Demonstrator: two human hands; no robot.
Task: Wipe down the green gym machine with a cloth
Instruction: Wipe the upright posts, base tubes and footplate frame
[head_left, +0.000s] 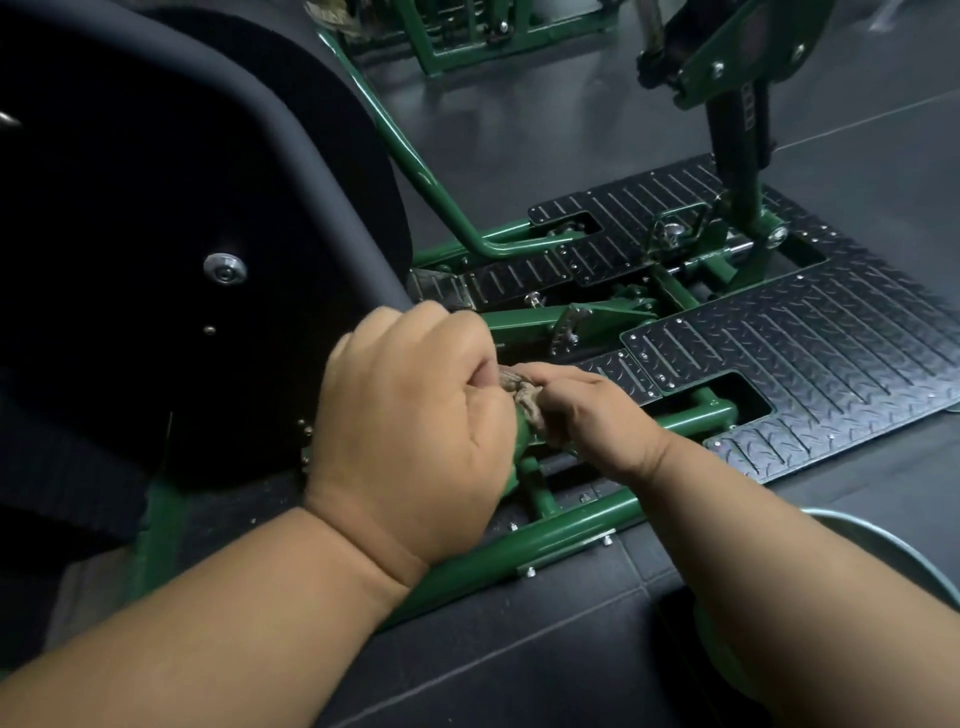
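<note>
The green gym machine (566, 535) fills the view, its painted tubes running low over the floor. A crumpled beige cloth (524, 397) is wrapped on a green tube at the centre. My left hand (410, 431) curls round the tube beside the cloth, fingers tucked under. My right hand (587, 410) grips the cloth from the right, pressing it against the tube. Most of the cloth is hidden between the two hands.
A black padded seat back (182, 234) looms at the left. Black tread-plate footplates (810, 343) lie at the right, with a green upright post (737, 171) rising from them. A grey round rim (883, 540) shows at the lower right. Dark rubber floor tiles surround the frame.
</note>
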